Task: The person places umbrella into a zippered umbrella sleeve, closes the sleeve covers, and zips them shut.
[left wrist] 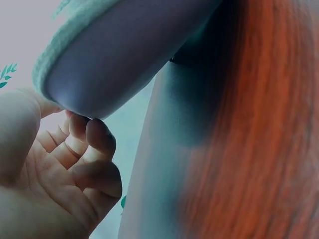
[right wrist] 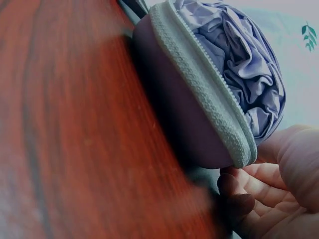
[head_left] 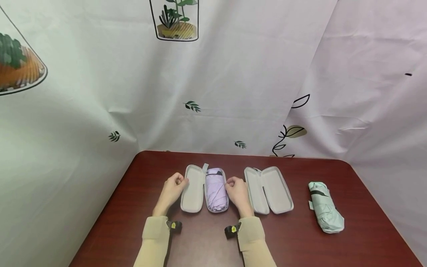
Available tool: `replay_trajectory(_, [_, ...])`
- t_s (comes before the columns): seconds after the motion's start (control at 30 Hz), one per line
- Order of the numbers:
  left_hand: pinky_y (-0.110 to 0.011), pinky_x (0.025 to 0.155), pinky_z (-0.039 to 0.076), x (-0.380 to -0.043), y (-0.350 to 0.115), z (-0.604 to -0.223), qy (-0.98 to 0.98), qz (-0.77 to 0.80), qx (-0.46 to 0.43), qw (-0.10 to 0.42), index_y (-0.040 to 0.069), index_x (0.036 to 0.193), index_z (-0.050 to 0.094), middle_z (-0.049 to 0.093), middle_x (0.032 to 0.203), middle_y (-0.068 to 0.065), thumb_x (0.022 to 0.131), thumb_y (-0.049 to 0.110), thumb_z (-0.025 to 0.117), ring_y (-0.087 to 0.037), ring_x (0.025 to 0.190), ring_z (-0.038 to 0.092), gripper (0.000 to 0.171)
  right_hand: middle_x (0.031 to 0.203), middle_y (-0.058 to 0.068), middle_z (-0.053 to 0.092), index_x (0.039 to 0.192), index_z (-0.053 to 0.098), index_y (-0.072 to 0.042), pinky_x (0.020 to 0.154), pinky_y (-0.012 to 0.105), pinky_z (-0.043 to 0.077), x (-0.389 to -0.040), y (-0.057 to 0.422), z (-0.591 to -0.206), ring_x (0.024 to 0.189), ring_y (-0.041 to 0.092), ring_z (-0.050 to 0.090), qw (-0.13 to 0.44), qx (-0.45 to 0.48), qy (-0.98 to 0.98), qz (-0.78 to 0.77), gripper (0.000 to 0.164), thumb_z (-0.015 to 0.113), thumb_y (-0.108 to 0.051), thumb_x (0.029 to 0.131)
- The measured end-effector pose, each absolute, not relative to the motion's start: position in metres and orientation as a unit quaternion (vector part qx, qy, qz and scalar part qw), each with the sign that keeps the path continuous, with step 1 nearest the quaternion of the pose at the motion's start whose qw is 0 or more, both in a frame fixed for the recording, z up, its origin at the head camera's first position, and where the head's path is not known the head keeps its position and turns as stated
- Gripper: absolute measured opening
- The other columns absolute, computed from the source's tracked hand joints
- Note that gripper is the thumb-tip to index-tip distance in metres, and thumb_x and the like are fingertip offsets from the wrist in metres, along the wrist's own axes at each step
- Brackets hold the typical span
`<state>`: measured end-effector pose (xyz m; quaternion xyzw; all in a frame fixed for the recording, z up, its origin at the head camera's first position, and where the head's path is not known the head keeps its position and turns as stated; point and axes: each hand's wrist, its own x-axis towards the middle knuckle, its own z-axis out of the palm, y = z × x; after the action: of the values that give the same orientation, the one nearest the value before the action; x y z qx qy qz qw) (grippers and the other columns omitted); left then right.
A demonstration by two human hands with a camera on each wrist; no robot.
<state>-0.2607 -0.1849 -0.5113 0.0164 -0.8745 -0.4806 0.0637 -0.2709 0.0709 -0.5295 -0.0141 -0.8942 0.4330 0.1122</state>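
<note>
A pale grey zip case [head_left: 193, 193] lies spread in two halves on the table. Its right half holds a folded lilac umbrella [head_left: 216, 191]. At the outer edge of the bare left half, my left hand [head_left: 172, 190] pinches the rim. The left wrist view has the thumb by the rim and curled fingers [left wrist: 99, 137] under the shell. My right hand [head_left: 237, 191] grips the outer edge of the umbrella's half. From the right wrist, the umbrella's crumpled fabric [right wrist: 244, 64] bulges above the zip [right wrist: 209, 89], with fingertips under the case's edge.
A second grey case [head_left: 276, 190] lies open just right of my right hand. Farther right on the dark red table [head_left: 297, 244] is a folded mint-green umbrella [head_left: 325, 208] with a dark band. A white printed curtain [head_left: 213, 92] hangs behind the table.
</note>
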Motion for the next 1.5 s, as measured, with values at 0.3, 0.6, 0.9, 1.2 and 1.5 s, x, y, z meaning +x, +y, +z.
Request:
replay_trajectory(0.3, [-0.030, 0.065, 0.040, -0.263, -0.185, -0.514, -0.849, -0.526, 0.025, 0.040, 0.007, 0.095, 0.054, 0.053, 0.081, -0.005, 0.095, 0.024, 0.064, -0.017, 0.072, 0.048, 0.019, 0.071, -0.003, 0.066, 0.084, 0.071, -0.008, 0.067, 0.034, 0.049, -0.272, 0.072, -0.531, 0.066, 0.013, 0.061, 0.107, -0.018, -0.892, 0.440, 0.005, 0.072, -0.012, 0.081])
replay_trajectory(0.6, [-0.042, 0.088, 0.046, -0.263, -0.182, -0.517, -0.761, -0.645, 0.020, -0.069, 0.007, 0.144, 0.039, 0.056, 0.126, -0.019, 0.100, 0.041, 0.053, -0.028, 0.108, 0.057, 0.057, 0.068, -0.002, 0.066, 0.082, 0.070, -0.006, 0.063, 0.034, 0.049, -0.270, 0.072, -0.529, 0.062, 0.013, 0.060, 0.111, -0.013, -0.887, 0.448, 0.004, 0.070, -0.009, 0.080])
replay_trajectory(0.9, [-0.051, 0.106, 0.029, -0.261, -0.172, -0.523, -0.677, -0.727, 0.023, -0.117, 0.008, 0.151, 0.026, 0.037, 0.146, -0.020, 0.101, 0.049, 0.044, -0.033, 0.133, 0.035, 0.067, 0.068, -0.001, 0.066, 0.082, 0.071, -0.005, 0.062, 0.034, 0.049, -0.270, 0.073, -0.529, 0.062, 0.013, 0.060, 0.111, -0.012, -0.884, 0.454, 0.004, 0.071, -0.009, 0.079])
replay_trajectory(1.2, [-0.048, 0.115, 0.009, -0.261, -0.161, -0.527, -0.641, -0.759, 0.024, -0.108, 0.003, 0.155, 0.007, 0.009, 0.160, -0.017, 0.102, 0.053, 0.039, -0.030, 0.144, 0.010, 0.080, 0.070, -0.001, 0.067, 0.083, 0.070, -0.005, 0.063, 0.034, 0.050, -0.270, 0.072, -0.528, 0.063, 0.013, 0.061, 0.103, -0.016, -0.881, 0.462, 0.005, 0.070, -0.010, 0.080])
replay_trajectory(1.5, [-0.046, 0.111, 0.019, -0.261, -0.153, -0.524, -0.649, -0.756, 0.000, -0.088, 0.005, 0.151, 0.028, 0.033, 0.149, -0.017, 0.106, 0.039, 0.034, -0.029, 0.134, 0.030, 0.056, 0.069, -0.001, 0.067, 0.083, 0.070, -0.005, 0.062, 0.033, 0.049, -0.270, 0.072, -0.532, 0.062, 0.012, 0.060, 0.103, -0.020, -0.879, 0.465, 0.004, 0.071, -0.009, 0.081])
